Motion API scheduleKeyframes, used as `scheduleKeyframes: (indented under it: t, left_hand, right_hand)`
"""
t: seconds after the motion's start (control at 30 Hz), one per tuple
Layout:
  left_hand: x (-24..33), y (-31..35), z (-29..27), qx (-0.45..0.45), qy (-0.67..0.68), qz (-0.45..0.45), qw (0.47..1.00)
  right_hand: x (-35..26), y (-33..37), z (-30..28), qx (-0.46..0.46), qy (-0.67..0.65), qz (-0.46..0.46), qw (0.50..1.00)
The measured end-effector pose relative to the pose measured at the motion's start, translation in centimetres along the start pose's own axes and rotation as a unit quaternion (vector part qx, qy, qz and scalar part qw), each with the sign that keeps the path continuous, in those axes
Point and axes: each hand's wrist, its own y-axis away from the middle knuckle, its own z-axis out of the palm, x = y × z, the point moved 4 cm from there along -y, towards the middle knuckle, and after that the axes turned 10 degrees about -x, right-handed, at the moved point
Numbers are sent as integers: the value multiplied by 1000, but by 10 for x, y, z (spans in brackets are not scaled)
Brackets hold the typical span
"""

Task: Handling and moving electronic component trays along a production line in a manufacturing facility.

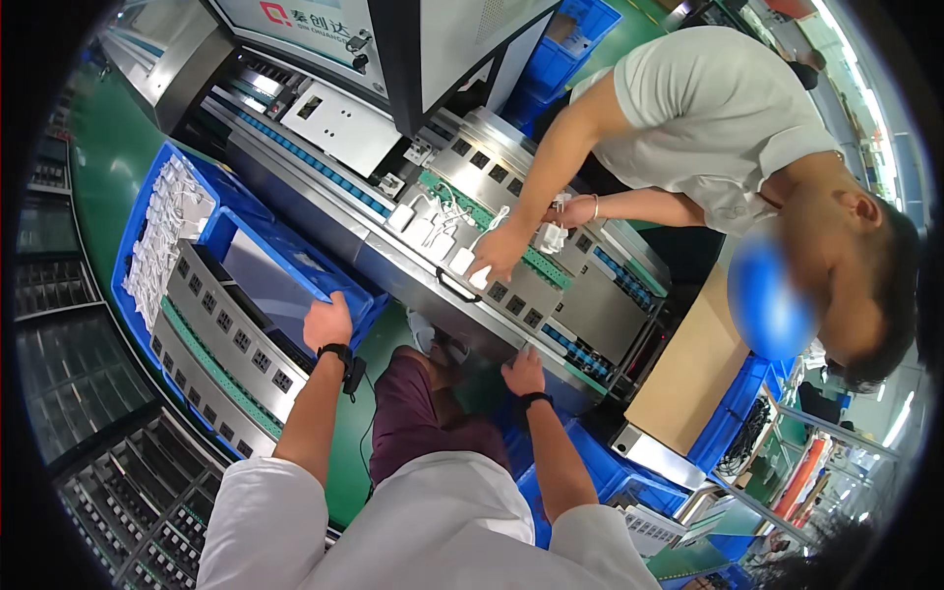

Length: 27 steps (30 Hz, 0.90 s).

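Observation:
My left hand (326, 321) has its fingers closed over the rim of a blue plastic crate (258, 234). My right hand (524, 372) rests against the near metal edge of the conveyor line (408, 264); it holds nothing and its thumb is apart from the fingers. Ahead of me, a co-worker's hand (500, 248) touches a white charger (480, 277) among several corded white chargers (425, 232) on a metal socket plate (501, 300). The co-worker's other hand (573, 210) is at more white chargers (551, 237).
At left, another blue crate (126, 246) holds many white corded chargers (162, 231). A long socket panel (221, 329) with a green strip lies beside it. A monitor housing (393, 59) stands over the line. Cardboard (688, 369) lies at right, and blue crates (590, 467) stand below.

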Motion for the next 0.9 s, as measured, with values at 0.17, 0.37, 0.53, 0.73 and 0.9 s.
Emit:
scheduleKeyframes:
  t: [0.17, 0.37, 0.53, 0.73, 0.9]
  left_hand:
    - [4, 5, -3, 12, -7, 6, 1000]
    - [2, 2, -3, 15, 6, 2, 1000]
    - [2, 0, -1, 8, 2, -8, 1000]
    - [-1, -1, 0, 8, 0, -10, 1000]
    - [1, 1, -2, 7, 4, 0, 1000]
  right_hand:
    - [1, -21, -5, -86, -11, 146, 986]
    - [1, -26, -11, -177, -60, 123, 974]
    - [10, -22, -16, -195, -87, 93, 972]
    - [-1, -15, -19, -247, -106, 88, 959]
    - [5, -25, -11, -267, -78, 63, 959]
